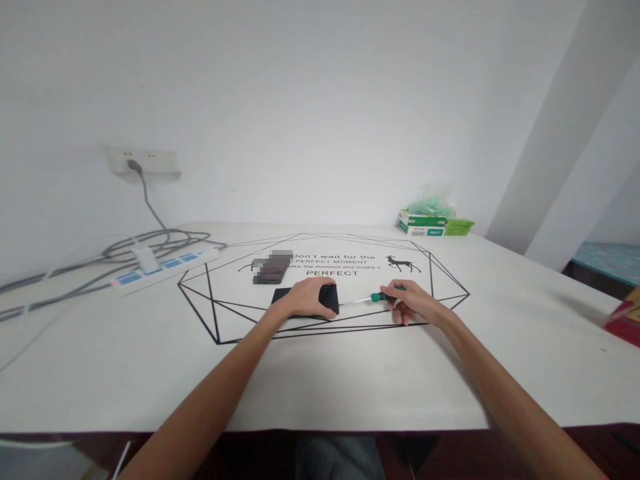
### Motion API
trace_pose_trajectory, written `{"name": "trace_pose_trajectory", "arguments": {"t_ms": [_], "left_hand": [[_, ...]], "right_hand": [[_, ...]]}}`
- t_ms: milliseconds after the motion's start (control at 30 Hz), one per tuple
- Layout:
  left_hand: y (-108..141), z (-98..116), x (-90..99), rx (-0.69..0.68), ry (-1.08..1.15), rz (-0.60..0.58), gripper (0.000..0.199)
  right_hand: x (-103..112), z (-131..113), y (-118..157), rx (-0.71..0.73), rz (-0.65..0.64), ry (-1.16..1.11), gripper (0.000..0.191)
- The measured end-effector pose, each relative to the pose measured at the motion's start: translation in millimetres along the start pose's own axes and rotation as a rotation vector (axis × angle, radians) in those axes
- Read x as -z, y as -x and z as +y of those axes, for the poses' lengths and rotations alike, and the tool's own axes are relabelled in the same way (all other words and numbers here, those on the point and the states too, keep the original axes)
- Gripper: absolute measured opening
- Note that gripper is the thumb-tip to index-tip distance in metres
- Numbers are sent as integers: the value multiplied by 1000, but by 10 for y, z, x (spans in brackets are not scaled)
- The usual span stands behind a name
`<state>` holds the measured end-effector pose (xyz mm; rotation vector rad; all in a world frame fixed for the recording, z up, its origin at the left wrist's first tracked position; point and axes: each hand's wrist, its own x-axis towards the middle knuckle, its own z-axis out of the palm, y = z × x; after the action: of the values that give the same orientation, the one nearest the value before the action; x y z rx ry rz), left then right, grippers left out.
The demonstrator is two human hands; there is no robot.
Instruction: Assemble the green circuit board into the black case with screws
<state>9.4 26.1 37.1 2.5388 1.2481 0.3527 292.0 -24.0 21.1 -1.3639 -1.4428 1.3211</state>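
A flat black box-like object [329, 298] lies on the white table, partly covered by my left hand [306, 298], whose thumb and fingers grip it across its right part. My right hand [406, 301] is closed round the green and black handle of a screwdriver [376, 297]. The screwdriver's thin metal shaft points left, and its tip meets the right edge of the black object. Just behind the black object lies a phone [273, 268], partly pixelated.
A power strip [167, 269] with tangled grey cables sits at the left, below a wall socket [145, 162]. Green and white boxes [423, 223] with a plastic bag [433, 200] stand at the back right. A red box [625, 319] is at the right edge.
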Motion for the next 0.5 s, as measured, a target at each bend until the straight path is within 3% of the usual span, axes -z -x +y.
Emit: {"name": "trace_pose_trajectory", "arguments": {"t_ms": [200,500], "left_hand": [[-5,-13,-9,-6,-18,8,78],[-7,-29,-20,-13,-38,24,79]], "right_hand": [[41,-36,42,39,-98,-72,44],[-11,-36,22,138,26,126,50]]}}
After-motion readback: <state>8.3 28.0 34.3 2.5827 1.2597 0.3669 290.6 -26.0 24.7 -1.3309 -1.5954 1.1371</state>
